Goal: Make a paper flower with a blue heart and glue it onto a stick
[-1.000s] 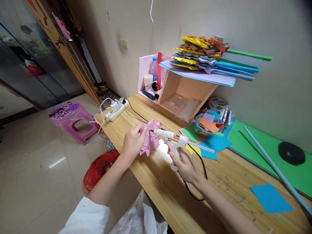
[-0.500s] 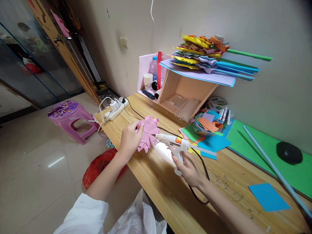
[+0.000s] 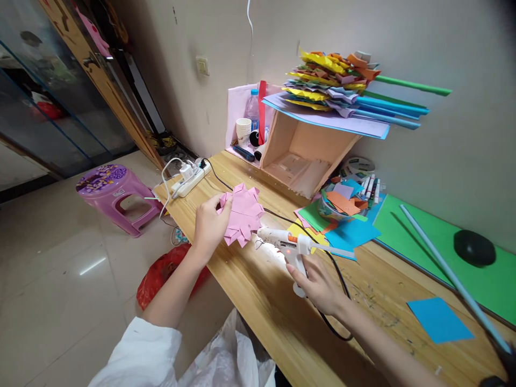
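My left hand [image 3: 211,224] pinches the left edge of a pink folded-paper flower [image 3: 243,214], which it holds up above the wooden table [image 3: 258,306]. A white hot glue gun [image 3: 296,248] sits in my right hand [image 3: 318,279], fingers wrapped round its handle. Its nozzle points left and lies close to the flower's lower right edge; whether the two touch I cannot tell. A clear glue stick [image 3: 336,251] sticks out of the gun's back. The gun's black cord [image 3: 338,274] loops behind my right hand.
A power strip [image 3: 191,179] with plugs lies at the table's far left corner. Behind are an open wooden box [image 3: 298,145] topped with paper flowers [image 3: 326,80], and a bowl [image 3: 336,209] of paper scraps. A blue paper square [image 3: 439,320] and mouse [image 3: 474,247] are at right.
The flower has turned so that its flat face shows more towards me. The glue gun has dropped slightly, its nozzle still by the flower's edge. The camera view has shifted a little.
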The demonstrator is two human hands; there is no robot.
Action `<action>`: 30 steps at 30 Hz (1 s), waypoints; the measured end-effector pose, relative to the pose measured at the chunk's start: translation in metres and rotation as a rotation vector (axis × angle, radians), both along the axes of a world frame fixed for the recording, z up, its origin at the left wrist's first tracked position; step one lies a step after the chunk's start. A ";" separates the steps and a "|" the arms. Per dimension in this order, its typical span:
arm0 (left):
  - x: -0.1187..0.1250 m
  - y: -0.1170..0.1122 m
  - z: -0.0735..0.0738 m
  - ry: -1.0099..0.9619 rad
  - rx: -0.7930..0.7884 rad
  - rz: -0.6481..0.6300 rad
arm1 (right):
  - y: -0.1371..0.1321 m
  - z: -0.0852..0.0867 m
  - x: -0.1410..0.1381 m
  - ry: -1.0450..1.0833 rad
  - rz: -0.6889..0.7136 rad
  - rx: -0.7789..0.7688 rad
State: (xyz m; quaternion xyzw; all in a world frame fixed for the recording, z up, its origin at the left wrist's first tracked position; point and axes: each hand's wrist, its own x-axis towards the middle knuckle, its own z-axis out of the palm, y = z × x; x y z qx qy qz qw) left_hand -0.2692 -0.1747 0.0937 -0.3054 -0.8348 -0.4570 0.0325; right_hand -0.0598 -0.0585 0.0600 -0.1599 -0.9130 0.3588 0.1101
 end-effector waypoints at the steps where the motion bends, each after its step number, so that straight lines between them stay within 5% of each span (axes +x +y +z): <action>1: 0.000 0.000 0.000 0.000 -0.001 0.004 | 0.000 0.001 0.001 -0.003 0.018 -0.012; 13: 0.013 0.003 -0.005 -0.065 -0.057 -0.087 | 0.007 0.024 -0.022 0.091 -0.026 -0.022; 30: 0.012 0.004 -0.006 -0.079 -0.009 -0.075 | 0.004 0.018 -0.021 0.055 -0.052 -0.020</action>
